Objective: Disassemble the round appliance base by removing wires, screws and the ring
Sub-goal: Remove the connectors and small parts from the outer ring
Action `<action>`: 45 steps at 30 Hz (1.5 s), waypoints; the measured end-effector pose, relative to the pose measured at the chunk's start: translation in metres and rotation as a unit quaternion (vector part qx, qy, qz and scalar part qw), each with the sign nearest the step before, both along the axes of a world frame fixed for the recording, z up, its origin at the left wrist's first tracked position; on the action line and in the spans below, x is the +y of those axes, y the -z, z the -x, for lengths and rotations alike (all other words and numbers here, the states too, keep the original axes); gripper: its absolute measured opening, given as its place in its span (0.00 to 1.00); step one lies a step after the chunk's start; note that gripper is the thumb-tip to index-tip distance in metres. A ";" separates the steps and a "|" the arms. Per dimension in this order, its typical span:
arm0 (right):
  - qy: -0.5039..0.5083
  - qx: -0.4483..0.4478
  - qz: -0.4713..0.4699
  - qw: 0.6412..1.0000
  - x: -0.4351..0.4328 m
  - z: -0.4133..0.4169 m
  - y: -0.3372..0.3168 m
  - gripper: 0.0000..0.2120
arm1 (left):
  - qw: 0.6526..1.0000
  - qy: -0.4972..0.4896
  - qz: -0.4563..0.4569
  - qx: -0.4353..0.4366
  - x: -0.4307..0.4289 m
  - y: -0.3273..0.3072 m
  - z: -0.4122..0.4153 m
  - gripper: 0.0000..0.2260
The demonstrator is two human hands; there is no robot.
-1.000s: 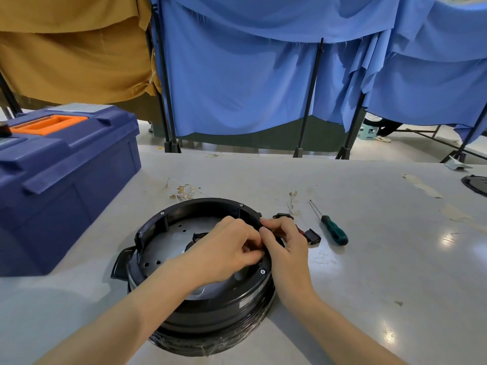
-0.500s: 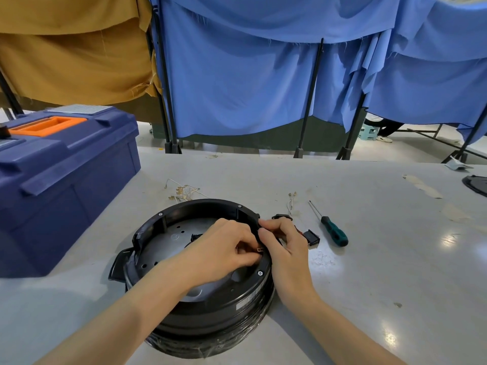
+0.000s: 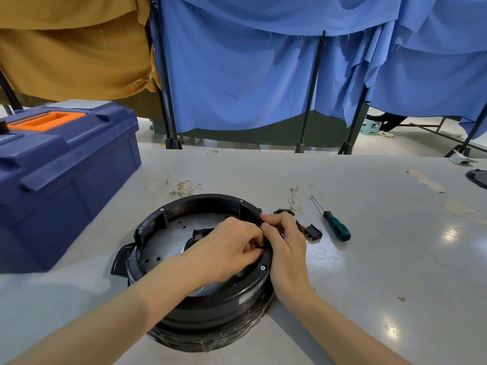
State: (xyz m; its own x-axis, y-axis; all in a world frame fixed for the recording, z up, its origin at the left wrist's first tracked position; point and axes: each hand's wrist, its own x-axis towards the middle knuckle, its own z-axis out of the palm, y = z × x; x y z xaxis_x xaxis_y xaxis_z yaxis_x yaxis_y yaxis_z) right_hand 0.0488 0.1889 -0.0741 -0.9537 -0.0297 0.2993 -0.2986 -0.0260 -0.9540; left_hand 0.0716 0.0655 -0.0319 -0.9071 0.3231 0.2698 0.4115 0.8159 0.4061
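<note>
Little has moved since a second ago: both hands stay at the right side of the round black base [image 3: 210, 312], which sits on the grey table [image 3: 369, 259] just right of the blue toolbox [image 3: 66, 180]. The left hand [image 3: 226, 248] reaches inside the base with its fingers curled tight, pinching a tiny gold wire end [image 3: 262, 243]. The right hand [image 3: 287, 248] lies outside, with thumb and finger closed on the edge of the ring [image 3: 203, 199]. The fingers hide the rest of the wire, and right of the base lie a black switch [image 3: 313, 231] and a green screwdriver [image 3: 337, 229].
</note>
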 end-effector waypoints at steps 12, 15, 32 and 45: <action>-0.007 0.001 0.000 1.000 0.001 0.000 -0.001 0.07 | 1.000 0.003 0.006 0.021 0.003 -0.001 0.002 0.08; -0.013 -0.005 0.002 1.000 0.003 0.001 0.000 0.07 | 1.000 -0.005 0.010 0.017 0.004 0.000 0.005 0.10; -0.300 -0.011 -0.249 0.921 0.075 0.040 -0.056 0.10 | 1.000 -0.016 -0.007 -0.015 0.001 0.001 0.004 0.06; -0.007 -0.019 -0.282 0.959 0.117 0.073 -0.067 0.07 | 0.999 -0.017 0.044 -0.009 0.001 0.003 0.007 0.06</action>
State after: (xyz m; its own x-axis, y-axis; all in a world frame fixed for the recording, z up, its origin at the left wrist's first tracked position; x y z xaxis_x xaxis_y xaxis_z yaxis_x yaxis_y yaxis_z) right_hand -0.0246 0.3058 -0.0070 -0.9620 -0.1892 0.1971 -0.2667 0.4934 -0.8279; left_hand 0.0643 0.0662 -0.0354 -0.9229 0.3128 0.2246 0.3751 0.8623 0.3402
